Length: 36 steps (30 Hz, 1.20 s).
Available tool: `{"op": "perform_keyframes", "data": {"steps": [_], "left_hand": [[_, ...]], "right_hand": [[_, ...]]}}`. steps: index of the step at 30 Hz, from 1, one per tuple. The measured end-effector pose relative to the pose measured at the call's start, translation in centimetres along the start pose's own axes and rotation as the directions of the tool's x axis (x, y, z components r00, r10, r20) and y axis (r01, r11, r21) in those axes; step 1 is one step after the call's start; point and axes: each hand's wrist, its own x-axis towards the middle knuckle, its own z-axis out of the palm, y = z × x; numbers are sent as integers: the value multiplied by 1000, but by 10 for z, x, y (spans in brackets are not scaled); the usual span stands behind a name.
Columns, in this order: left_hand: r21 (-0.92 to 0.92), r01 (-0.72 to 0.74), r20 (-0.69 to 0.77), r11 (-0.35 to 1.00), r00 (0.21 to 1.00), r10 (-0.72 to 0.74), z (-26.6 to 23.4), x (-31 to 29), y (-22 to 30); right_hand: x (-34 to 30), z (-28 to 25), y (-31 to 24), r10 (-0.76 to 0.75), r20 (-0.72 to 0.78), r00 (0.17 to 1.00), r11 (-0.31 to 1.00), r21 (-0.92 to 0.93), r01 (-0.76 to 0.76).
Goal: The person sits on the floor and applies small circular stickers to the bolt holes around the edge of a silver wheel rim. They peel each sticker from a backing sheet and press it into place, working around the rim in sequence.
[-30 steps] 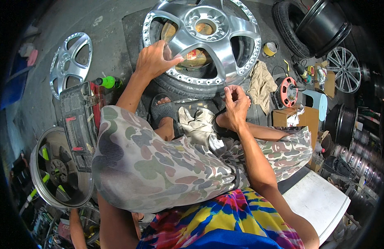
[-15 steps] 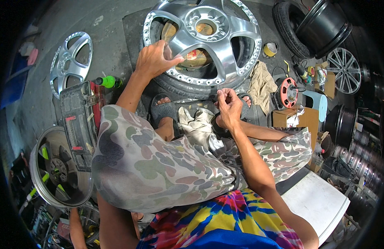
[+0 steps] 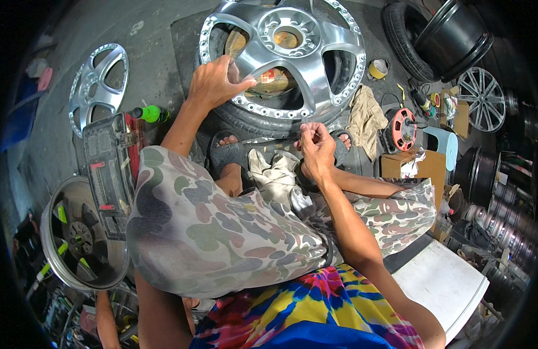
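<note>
A polished silver wheel face (image 3: 304, 78) with thick spokes and a ring of bolt holes lies on a black tyre (image 3: 263, 124) in front of me. My left hand (image 3: 217, 83) is clasped over the wheel's left spoke near the rim, its thumb stretched to the right and some fingertips hidden. My right hand (image 3: 316, 145) is held just below the wheel's near edge, thumb and fingers pinched together. Whatever is in that pinch is too small to make out. A crumpled pale cloth (image 3: 274, 174) lies between my feet, below my hands.
On the left are another silver wheel face (image 3: 99, 87), a green bottle (image 3: 151, 113), a dark toolbox (image 3: 109, 174) and a wheel barrel (image 3: 48, 244). On the right are a beige cloth (image 3: 365, 122), a red reel (image 3: 403, 129), a cardboard box (image 3: 429, 168) and a blue stool (image 3: 449, 145).
My right hand has shifted very slightly left and up along the wheel's near edge, still pinched. My left hand keeps its place on the spoke.
</note>
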Motion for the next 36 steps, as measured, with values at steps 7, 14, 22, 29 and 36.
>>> {"op": "perform_keyframes", "data": {"steps": [7,14,22,29,36], "left_hand": [[26,29,-37,999,999,-28,3,-8,12],[50,85,-108,995,991,-80,17,-25,35],[11,51,-59,999,997,-50,12,-26,43],[50,44,-53,998,998,-42,5,-28,41],[-4,68,-10,998,998,-68,6,-29,40]], "right_hand": [[-5,20,1,28,67,997,1000,-17,-27],[-4,-6,-5,-6,-64,998,1000,4,6],[-8,10,3,11,51,999,1000,28,-12],[-7,6,3,-14,16,1000,1000,19,14],[-15,16,-3,18,34,999,1000,9,-19]]}}
